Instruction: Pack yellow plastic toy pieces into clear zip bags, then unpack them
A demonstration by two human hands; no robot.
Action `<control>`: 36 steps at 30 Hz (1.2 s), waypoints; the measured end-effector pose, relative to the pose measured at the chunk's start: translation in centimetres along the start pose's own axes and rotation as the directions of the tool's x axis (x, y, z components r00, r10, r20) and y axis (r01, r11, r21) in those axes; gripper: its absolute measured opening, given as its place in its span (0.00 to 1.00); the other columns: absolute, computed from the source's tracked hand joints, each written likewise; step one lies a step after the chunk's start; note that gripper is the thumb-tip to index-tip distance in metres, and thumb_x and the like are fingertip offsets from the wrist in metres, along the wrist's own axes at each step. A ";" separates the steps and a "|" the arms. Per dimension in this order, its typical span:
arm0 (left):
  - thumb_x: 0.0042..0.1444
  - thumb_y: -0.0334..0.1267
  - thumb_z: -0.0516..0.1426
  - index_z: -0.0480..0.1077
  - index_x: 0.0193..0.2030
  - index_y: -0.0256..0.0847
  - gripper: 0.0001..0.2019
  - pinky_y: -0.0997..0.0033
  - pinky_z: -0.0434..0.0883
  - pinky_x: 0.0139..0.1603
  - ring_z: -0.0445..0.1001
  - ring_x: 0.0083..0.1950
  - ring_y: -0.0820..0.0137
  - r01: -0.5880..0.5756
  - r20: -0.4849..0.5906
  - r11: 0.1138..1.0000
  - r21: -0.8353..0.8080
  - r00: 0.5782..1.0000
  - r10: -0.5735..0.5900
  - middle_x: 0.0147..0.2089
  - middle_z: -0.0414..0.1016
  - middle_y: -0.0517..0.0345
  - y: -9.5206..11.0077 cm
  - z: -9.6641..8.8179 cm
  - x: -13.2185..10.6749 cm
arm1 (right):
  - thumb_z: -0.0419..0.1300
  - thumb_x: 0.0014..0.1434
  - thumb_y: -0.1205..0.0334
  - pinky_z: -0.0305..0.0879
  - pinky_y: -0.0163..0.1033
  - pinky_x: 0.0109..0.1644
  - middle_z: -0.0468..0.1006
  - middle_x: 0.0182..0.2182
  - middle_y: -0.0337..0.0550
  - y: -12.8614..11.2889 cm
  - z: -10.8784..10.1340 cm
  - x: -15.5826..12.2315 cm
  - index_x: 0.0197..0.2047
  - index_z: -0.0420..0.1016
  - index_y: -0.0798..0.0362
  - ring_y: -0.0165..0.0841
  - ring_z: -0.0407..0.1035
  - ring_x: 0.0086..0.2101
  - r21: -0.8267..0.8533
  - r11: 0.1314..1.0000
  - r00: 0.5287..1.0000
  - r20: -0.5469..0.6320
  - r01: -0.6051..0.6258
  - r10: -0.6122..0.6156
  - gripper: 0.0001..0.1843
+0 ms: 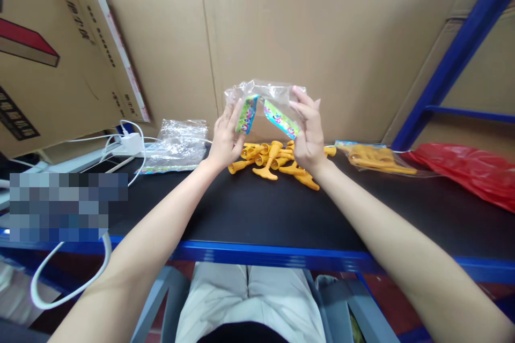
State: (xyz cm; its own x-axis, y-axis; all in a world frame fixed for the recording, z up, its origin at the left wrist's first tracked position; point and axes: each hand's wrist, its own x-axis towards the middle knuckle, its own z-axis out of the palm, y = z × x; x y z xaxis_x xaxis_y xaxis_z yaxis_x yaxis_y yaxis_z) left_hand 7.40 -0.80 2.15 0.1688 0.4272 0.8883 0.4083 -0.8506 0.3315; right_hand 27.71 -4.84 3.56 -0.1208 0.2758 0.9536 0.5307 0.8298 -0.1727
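Note:
A clear plastic bag point(263, 90) with a bright printed header is held up in front of the cardboard, its header bent in the middle. My left hand point(226, 139) grips the bag's left side, fingers pressed on the plastic. On the other side, my right hand point(309, 131) pinches the right end of the header, its fingers partly behind the film. Below and behind the hands lies a pile of yellow-orange plastic pieces point(269, 161) with T-shaped handles and cup-like ends.
Clear empty bags point(181, 142) lie stacked at left beside a white charger point(132, 143) with cables. A bag of yellow pieces point(374, 158) and a red plastic bag point(470, 171) are at right. Cardboard point(322, 37) walls the back; blue posts point(454, 59) frame the shelf.

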 end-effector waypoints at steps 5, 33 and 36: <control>0.52 0.35 0.55 0.55 0.63 0.47 0.30 0.54 0.41 0.66 0.35 0.70 0.56 -0.090 -0.023 0.991 0.101 0.995 0.093 0.69 0.46 0.57 0.0 -0.4 0.1 | 0.42 0.63 0.46 0.49 0.64 0.58 0.59 0.60 0.37 -0.4 -0.7 0.1 0.56 0.64 0.39 0.48 0.50 0.61 -0.025 0.999 0.999 -0.038 -0.022 0.021 0.22; 0.53 0.42 0.59 0.66 0.38 0.40 0.10 0.77 0.68 0.25 0.73 0.25 0.77 0.693 0.231 0.447 -0.566 0.654 -0.720 0.29 0.73 0.62 -1.5 0.3 0.6 | 0.52 0.53 0.37 0.64 0.37 0.20 0.60 0.10 0.35 4.6 1.8 -0.7 0.15 0.60 0.50 0.29 0.63 0.14 0.358 0.721 0.798 0.145 -0.593 0.585 0.28; 0.54 0.43 0.58 0.65 0.39 0.41 0.10 0.79 0.63 0.20 0.70 0.20 0.79 0.672 0.145 0.515 -0.531 0.672 -0.726 0.28 0.71 0.64 -1.8 0.8 0.5 | 0.58 0.49 0.37 0.63 0.34 0.16 0.67 0.17 0.35 5.1 2.1 -0.7 0.23 0.62 0.50 0.28 0.65 0.16 0.406 0.636 0.739 0.174 -0.656 0.651 0.24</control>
State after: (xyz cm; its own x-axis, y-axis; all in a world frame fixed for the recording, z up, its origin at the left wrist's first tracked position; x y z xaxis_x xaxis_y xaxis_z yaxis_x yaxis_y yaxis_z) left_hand 7.44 1.16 1.71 -0.0527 0.9494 0.3096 -0.1527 -0.3140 0.9370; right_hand 28.76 0.17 1.49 0.1103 0.8285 0.5491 0.0760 0.5438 -0.8358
